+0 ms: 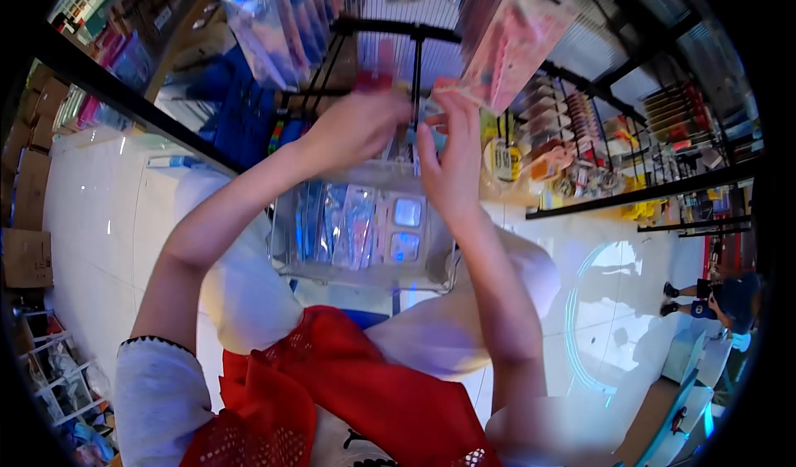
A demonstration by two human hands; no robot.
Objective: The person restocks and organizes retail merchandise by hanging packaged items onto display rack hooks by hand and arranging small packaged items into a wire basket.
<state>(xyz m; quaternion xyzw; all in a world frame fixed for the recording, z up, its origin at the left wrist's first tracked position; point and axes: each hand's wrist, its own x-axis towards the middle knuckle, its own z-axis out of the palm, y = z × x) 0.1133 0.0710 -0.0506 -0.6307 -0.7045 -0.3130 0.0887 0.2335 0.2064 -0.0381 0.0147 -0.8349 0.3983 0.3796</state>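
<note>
My left hand [356, 131] is raised before the display rack, its fingers smeared by motion, so what it holds, if anything, cannot be made out. Beside it on the right, my right hand [452, 152] reaches up with its fingertips at the lower edge of a pink hanging packet [507, 52]. Blue and pink packets [269, 27] hang at the upper left. Below both hands, a clear plastic bin [332, 276] holds several blue packets [355, 222] and two pale square items [407, 212].
Black rack bars [647, 189] cross at right, near shelves of small packaged goods [564, 143]. Cardboard boxes [29, 210] stand at far left. Another person [734, 301] is at the far right. A red cloth [356, 367] lies over my lap.
</note>
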